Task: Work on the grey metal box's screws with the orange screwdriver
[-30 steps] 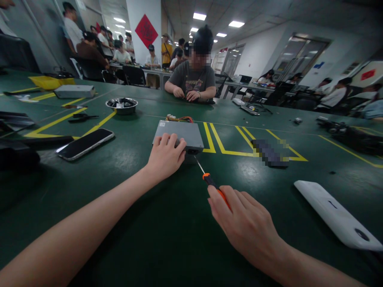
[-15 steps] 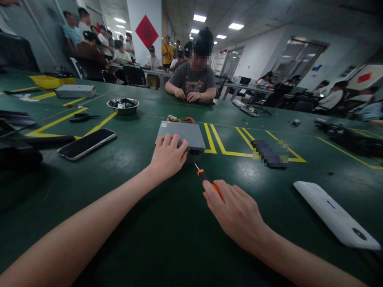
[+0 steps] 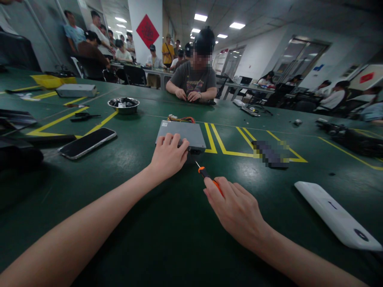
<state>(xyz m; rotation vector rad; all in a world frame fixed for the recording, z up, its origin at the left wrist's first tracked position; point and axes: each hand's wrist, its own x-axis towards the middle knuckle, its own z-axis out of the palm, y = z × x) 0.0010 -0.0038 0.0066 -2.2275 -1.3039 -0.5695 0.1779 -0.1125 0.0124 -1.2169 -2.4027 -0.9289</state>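
Observation:
A grey metal computer power supply (image 3: 193, 133) lies flat on the green table, its coloured cables (image 3: 182, 118) coming out at the far side. My left hand (image 3: 170, 153) grips its near left part, fingers bent over the top; the thumb is mostly hidden. Wrapped around an orange and black screwdriver (image 3: 203, 172) is my right hand (image 3: 235, 205), to the right and nearer to me. The screwdriver's thin tip points up and left, just short of the power supply's near face, with a small gap showing.
A phone (image 3: 88, 143) and a metal bowl (image 3: 123, 105) of small dark parts lie to the left. Rightward are a dark blurred-out phone-like object (image 3: 271, 154) and a long white device (image 3: 336, 213). A person (image 3: 191, 81) sits across the table (image 3: 143, 247).
My right hand and the screwdriver have shifted very slightly up, toward the power supply. My left hand keeps its place on the power supply.

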